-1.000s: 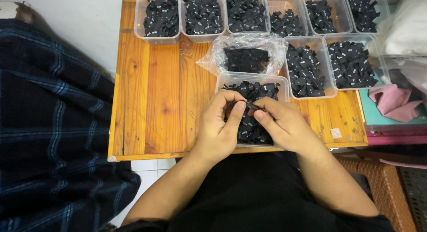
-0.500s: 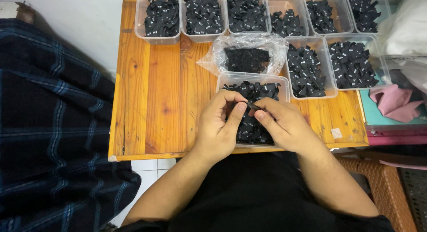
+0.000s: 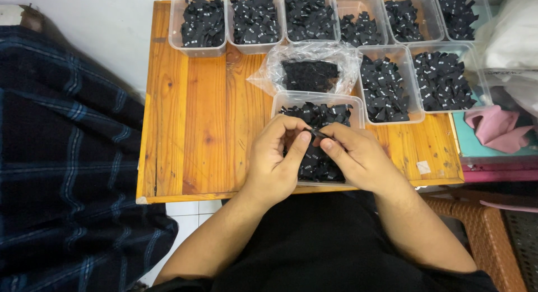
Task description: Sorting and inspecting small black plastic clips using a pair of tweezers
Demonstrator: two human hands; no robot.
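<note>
Between the two thumbs, just above a clear plastic tub (image 3: 291,100), a small black woven label (image 3: 317,134) is pinched: the left hand (image 3: 277,160) curls its fingers nearly closed around one end, and the right hand (image 3: 358,157) grips the other end between thumb and forefinger. Under the hands the tub is heaped with more flat, folded black labels (image 3: 314,163), some marked in white. Just behind it lies a crinkled, see-through plastic bag (image 3: 274,68) holding a dark stack. Six more tubs of labels stand touching one another along the far and right edges of the table, rectangular with rounded corners. They all sit on a small wooden table (image 3: 196,129) of glossy orange planks with visible grain and knots. Left of the table hangs dark plaid cloth (image 3: 61,174); a pink cloth (image 3: 496,126) lies crumpled to the right.
</note>
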